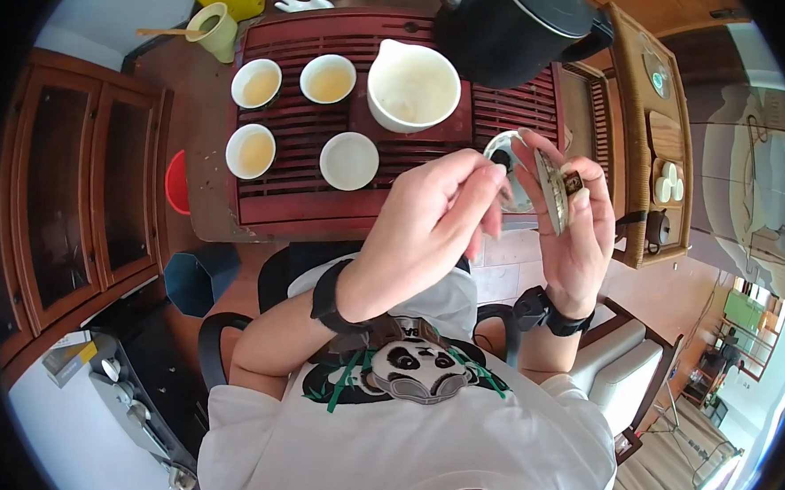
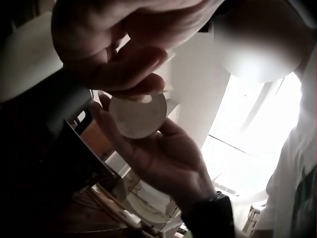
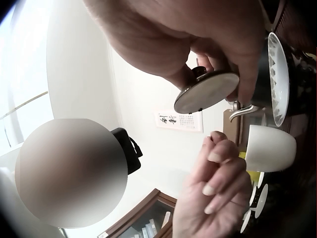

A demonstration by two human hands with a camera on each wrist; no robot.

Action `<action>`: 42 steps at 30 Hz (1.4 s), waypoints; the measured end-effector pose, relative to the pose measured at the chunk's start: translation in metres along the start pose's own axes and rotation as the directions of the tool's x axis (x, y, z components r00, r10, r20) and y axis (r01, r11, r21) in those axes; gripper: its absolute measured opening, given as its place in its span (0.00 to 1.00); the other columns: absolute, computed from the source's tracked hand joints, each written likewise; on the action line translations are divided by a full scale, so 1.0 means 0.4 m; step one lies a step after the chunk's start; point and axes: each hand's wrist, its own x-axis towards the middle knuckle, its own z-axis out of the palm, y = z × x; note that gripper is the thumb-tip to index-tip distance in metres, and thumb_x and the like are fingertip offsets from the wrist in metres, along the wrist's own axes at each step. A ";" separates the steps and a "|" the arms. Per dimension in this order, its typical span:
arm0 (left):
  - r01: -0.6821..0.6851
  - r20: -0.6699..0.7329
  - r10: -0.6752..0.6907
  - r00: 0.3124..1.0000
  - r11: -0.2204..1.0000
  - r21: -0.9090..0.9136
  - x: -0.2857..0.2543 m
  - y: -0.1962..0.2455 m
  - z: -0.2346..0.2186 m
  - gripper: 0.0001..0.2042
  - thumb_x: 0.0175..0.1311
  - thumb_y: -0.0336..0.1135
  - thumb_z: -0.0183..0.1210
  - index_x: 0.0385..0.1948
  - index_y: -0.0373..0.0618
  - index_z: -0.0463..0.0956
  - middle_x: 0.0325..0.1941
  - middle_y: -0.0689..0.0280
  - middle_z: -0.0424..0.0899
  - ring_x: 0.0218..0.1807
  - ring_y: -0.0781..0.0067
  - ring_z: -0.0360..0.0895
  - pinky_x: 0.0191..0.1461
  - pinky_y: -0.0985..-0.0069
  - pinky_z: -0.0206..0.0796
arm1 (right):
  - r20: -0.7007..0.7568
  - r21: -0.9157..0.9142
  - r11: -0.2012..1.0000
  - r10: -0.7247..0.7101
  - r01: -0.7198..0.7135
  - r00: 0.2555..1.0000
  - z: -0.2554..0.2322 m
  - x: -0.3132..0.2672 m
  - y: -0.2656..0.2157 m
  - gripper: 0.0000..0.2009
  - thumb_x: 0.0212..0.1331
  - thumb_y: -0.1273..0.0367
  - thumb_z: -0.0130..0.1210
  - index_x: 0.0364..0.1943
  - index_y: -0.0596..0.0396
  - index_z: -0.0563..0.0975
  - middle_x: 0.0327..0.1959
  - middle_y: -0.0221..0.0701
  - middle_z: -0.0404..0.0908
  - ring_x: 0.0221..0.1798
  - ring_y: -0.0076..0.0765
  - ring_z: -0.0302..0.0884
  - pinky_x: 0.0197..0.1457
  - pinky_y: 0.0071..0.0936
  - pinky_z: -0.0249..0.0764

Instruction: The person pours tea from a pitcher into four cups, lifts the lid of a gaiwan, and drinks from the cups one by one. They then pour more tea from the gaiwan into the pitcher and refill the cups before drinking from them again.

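Observation:
My right hand (image 1: pixel 584 233) holds a round lid (image 1: pixel 550 196) tilted on edge, fingers and thumb at its knob and rim. The right wrist view shows the lid's pale underside, with small dark bits at its rim. My left hand (image 1: pixel 425 224) is raised beside the lid, its fingers curled in and fingertips close together. Nothing shows between those fingers. Behind the hands, partly hidden, stands a white-rimmed bowl (image 3: pixel 279 79) with a patterned inside edge; in the head view something dark shows within its rim.
A red slatted tea tray (image 1: pixel 297 209) bears a white pitcher (image 1: pixel 414 86), three cups of pale tea including one cup (image 1: pixel 251 151) near its left edge, and another cup (image 1: pixel 349 161). A black kettle (image 1: pixel 510 38) stands at the back. A wicker-edged shelf (image 1: pixel 634 125) is to the right.

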 end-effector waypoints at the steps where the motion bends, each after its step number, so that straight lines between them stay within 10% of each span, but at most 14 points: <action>1: 0.031 0.020 -0.030 0.999 0.997 -0.067 0.004 0.003 0.001 0.15 0.83 0.38 0.45 0.40 0.37 0.77 0.26 0.66 0.82 0.19 0.86 0.73 0.20 0.88 0.58 | 0.027 -0.048 0.999 -0.015 0.016 1.000 0.002 -0.003 0.002 0.12 0.77 0.67 0.48 0.56 0.59 0.70 0.69 0.60 0.68 0.74 0.53 0.68 0.77 0.47 0.64; 28: 0.192 0.083 -0.174 0.981 0.931 -0.312 -0.027 0.013 -0.025 0.10 0.80 0.37 0.52 0.40 0.41 0.74 0.24 0.68 0.80 0.19 0.86 0.73 0.19 0.87 0.57 | 0.089 -0.370 0.921 -0.098 0.124 0.991 0.051 -0.023 0.017 0.12 0.73 0.72 0.54 0.56 0.59 0.69 0.71 0.54 0.70 0.69 0.38 0.71 0.73 0.37 0.65; 42: 0.131 -0.111 -0.142 0.984 0.986 -0.099 -0.112 0.066 -0.115 0.13 0.79 0.35 0.51 0.38 0.35 0.79 0.24 0.63 0.83 0.17 0.86 0.71 0.17 0.88 0.55 | -0.075 0.137 0.991 0.014 -0.004 0.997 0.043 -0.018 0.001 0.14 0.79 0.64 0.46 0.58 0.59 0.69 0.72 0.63 0.63 0.76 0.64 0.64 0.79 0.51 0.63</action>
